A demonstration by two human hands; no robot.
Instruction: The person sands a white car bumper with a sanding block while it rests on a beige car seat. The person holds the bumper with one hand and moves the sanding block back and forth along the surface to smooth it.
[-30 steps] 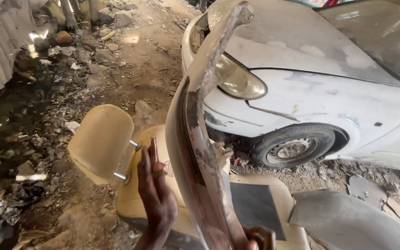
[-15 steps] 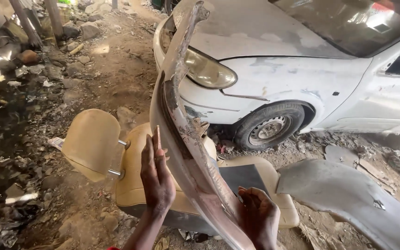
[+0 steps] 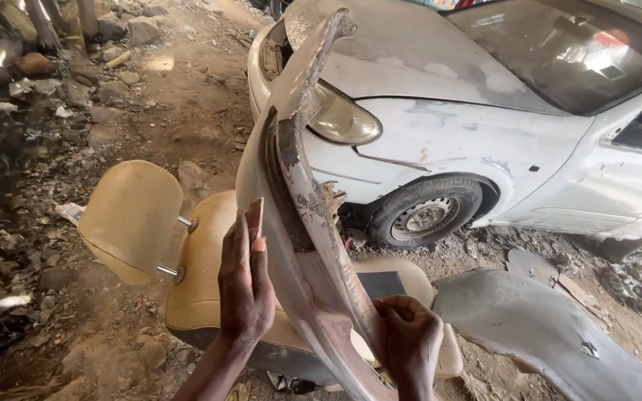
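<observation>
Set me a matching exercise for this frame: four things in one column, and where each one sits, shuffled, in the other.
Things:
1. left hand
2. right hand
3. car seat
4. white car

Places:
A. lying on the dirt under the bumper
B. flat against the bumper, with sandpaper
C. parked behind
D. gripping the bumper's lower edge

Pairs: 1-B, 2-D, 3-A, 4-C

The bare dirt ground [image 3: 187, 111] of this yard is strewn with grey stones and rubble [image 3: 76, 89] along its left side. A tan leather car seat with a headrest [image 3: 195, 260] lies flat on the earth, and just beside it on the right rests a grey curved body panel [image 3: 544, 334]. Behind them a white sanded car [image 3: 484, 141] stands on its tyres.
</observation>
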